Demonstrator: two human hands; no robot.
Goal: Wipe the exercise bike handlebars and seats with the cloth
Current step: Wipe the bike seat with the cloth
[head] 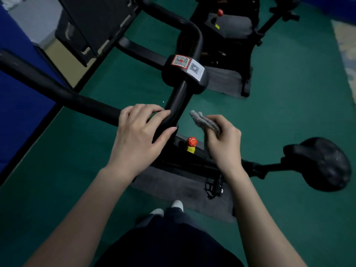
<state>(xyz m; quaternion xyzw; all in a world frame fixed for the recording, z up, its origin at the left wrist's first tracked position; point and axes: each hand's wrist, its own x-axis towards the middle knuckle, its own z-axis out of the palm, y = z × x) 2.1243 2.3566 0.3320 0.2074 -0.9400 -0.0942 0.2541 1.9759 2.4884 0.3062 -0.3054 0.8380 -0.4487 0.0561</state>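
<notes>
The black handlebar (181, 97) of the nearest exercise bike runs up the middle of the view, with two QR stickers on its centre clamp. My left hand (138, 135) grips the handlebar's near bend, fingers over the top and thumb beneath. My right hand (223, 139) hovers just right of the bar and holds a bunched grey cloth (204, 121), which is clear of the bar. The bike's black seat (323, 162) sticks out at the right on its post.
A red resistance knob (191, 142) sits on the frame between my hands. A pedal (213, 186) and grey floor mat (173, 185) lie below. A second bike (231, 27) stands behind on green carpet. A blue panel (17, 105) borders the left. My feet are near the mat.
</notes>
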